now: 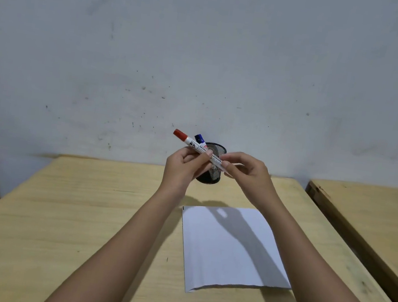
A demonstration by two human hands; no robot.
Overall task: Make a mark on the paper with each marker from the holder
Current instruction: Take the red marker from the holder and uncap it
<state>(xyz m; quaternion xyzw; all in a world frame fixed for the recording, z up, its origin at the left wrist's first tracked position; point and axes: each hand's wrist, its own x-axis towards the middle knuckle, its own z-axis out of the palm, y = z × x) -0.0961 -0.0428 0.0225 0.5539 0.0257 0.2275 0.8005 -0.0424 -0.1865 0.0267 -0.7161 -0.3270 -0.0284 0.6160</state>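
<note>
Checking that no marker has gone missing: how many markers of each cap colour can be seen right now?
Red cap: 1, the red marker held by both hands
Blue cap: 1, the blue marker standing in the holder
Total: 2 markers

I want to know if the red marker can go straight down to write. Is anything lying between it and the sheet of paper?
Nothing visible does. The red marker, cap on, is held in the air by the left hand and right hand. The paper below bears only shadow; the mesh holder stands beyond it.
</note>
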